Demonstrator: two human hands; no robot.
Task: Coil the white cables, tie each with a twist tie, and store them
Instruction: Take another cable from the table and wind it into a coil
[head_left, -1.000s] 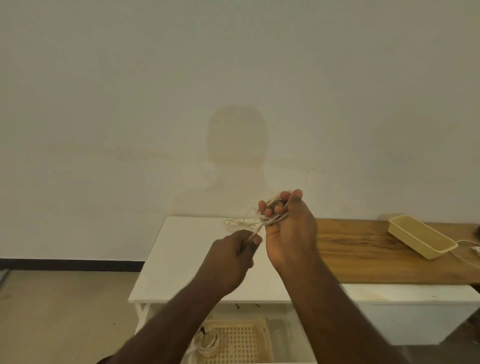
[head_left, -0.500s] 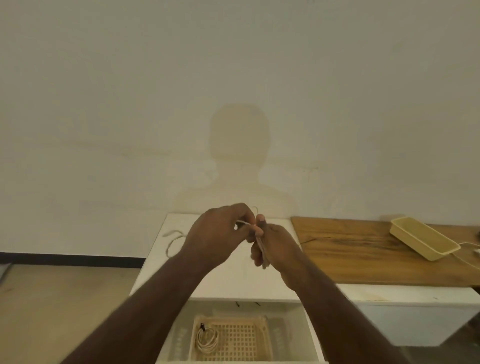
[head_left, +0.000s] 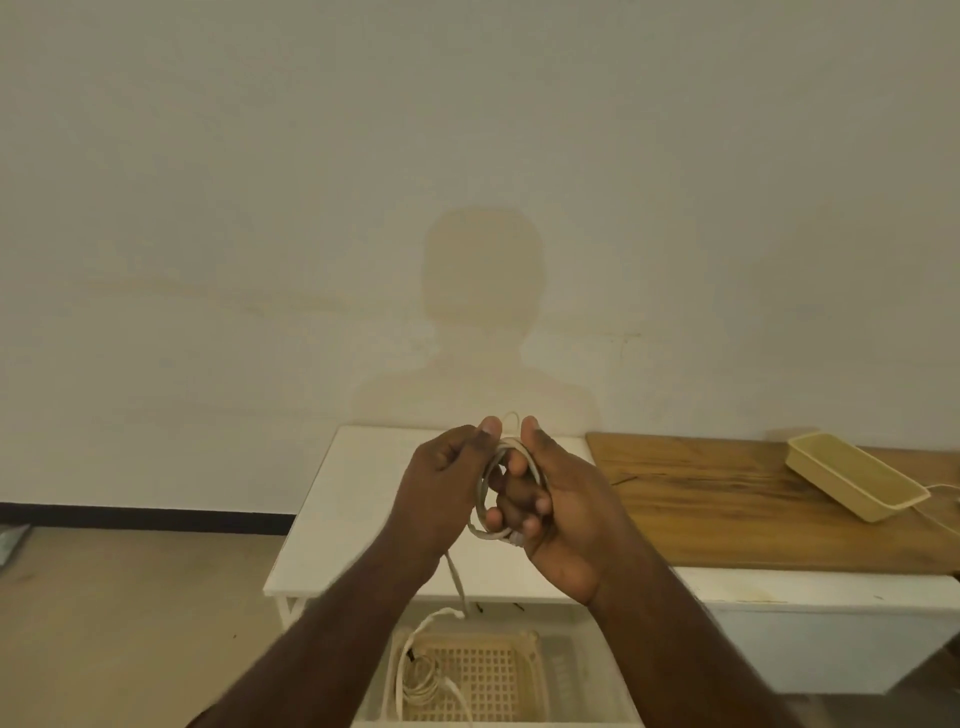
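My two hands meet above the white table (head_left: 337, 519). A white cable (head_left: 485, 486) is looped round the fingers of my right hand (head_left: 556, 499), which is closed on the coil. My left hand (head_left: 441, 483) pinches the same cable beside it. The cable's loose tail (head_left: 457, 577) hangs down from my left hand toward a cream lattice basket (head_left: 483, 680) in the open drawer below. A coiled white cable (head_left: 421, 680) lies in the basket's left side. No twist tie is visible in my hands.
A wooden tabletop (head_left: 727, 499) adjoins the white table on the right, carrying a shallow yellow tray (head_left: 852, 475). Another white cord (head_left: 940, 488) trails at the far right edge. Small dark bits lie on the table's front edge. A plain wall stands behind; bare floor on the left.
My hands have lowered and come together. The cable that trailed loose on the table is now wound round my right fingers, and its tail hangs toward the drawer.
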